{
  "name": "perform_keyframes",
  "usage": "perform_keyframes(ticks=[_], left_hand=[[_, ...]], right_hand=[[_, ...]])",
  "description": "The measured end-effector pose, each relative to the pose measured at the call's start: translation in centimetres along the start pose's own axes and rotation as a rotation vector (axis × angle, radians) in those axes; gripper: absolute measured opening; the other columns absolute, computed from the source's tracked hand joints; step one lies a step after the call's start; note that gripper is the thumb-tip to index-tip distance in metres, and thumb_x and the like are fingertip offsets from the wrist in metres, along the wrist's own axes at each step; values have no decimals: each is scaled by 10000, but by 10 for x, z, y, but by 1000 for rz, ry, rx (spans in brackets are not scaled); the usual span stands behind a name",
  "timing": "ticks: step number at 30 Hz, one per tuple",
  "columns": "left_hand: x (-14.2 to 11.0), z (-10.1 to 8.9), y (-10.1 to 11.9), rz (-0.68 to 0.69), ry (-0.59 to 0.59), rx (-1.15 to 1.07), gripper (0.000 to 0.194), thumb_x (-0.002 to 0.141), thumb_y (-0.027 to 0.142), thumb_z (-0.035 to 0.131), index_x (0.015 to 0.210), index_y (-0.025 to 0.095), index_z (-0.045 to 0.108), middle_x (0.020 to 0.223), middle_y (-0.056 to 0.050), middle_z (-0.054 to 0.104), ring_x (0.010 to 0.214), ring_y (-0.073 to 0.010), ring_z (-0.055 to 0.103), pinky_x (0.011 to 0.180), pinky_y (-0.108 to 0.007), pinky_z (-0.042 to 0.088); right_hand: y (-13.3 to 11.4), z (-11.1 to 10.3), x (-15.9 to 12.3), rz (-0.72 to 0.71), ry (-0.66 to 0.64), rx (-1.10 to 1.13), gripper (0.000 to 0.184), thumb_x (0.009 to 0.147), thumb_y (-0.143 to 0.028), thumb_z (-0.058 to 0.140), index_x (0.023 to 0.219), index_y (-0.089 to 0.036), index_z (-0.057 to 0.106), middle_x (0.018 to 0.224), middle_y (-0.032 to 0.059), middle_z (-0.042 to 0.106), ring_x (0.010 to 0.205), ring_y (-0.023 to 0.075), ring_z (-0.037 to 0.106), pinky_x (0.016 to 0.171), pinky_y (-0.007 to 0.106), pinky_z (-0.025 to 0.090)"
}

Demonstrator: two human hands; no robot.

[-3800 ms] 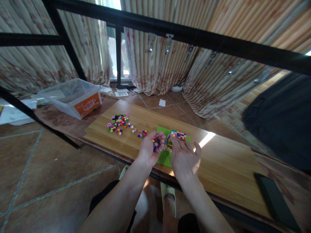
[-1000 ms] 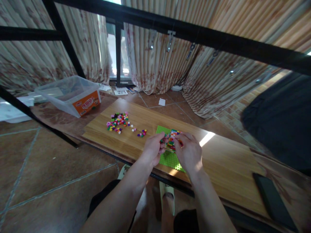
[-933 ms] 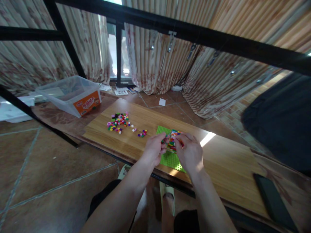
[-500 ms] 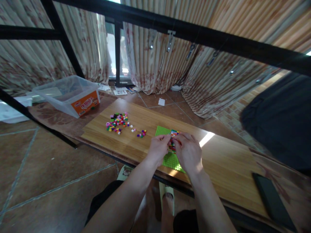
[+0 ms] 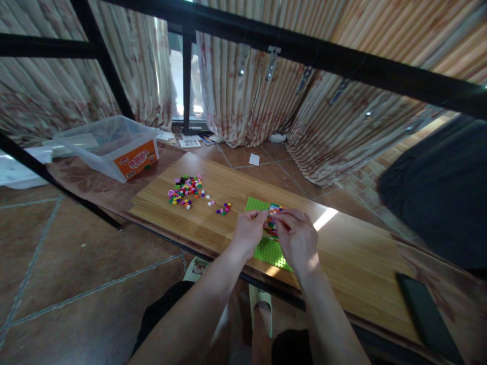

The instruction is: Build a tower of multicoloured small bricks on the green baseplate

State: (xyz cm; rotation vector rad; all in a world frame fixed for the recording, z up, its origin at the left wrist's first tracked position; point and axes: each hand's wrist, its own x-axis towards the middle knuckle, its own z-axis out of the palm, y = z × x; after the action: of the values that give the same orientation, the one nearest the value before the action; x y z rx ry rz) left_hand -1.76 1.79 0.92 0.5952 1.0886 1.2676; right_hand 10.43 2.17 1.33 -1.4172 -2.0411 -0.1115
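A green studded baseplate [image 5: 268, 252] lies on the wooden board, carrying a low, multicoloured structure of small toy bricks [image 5: 271, 230]. At the structure's left side, my left hand [image 5: 249, 230] is closed with its fingers curled in; a bit of coloured brick shows by its fingers, and the palm is hidden. My right hand [image 5: 299, 238] comes over the structure from the right, thumb and fingertips pinched at a small toy brick on its top. Both hands' fingertips nearly meet. Left of the baseplate lie a small cluster of loose bricks [image 5: 223, 208] and a larger pile [image 5: 186, 190].
A clear plastic tub [image 5: 110, 147] with an orange label stands beyond the board's left end. A dark, flat phone-like object [image 5: 428, 317] lies at the right end. A black metal bar [image 5: 304, 48] crosses above. Papers [image 5: 254, 159] lie on the tiled floor behind.
My left hand, earlier cupped palm-up around loose bricks, has turned and closed, moving right against the structure. My right hand went from spread fingers to a pinch over it.
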Motion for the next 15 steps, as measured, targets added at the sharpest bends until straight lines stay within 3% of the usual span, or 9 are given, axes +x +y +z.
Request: perform_keyframes(ticks=[15], left_hand=[[-4,-3,15,-34,6,-94,275,810,228,556,558,140,494,492,54,405,373,-14,253,401,-186,156]], right_hand=[[-7,3,-19,-78,33,-126,269,901,-244,462,1057,-200,677,1068,81,646,1009,227,527,851,374,470]])
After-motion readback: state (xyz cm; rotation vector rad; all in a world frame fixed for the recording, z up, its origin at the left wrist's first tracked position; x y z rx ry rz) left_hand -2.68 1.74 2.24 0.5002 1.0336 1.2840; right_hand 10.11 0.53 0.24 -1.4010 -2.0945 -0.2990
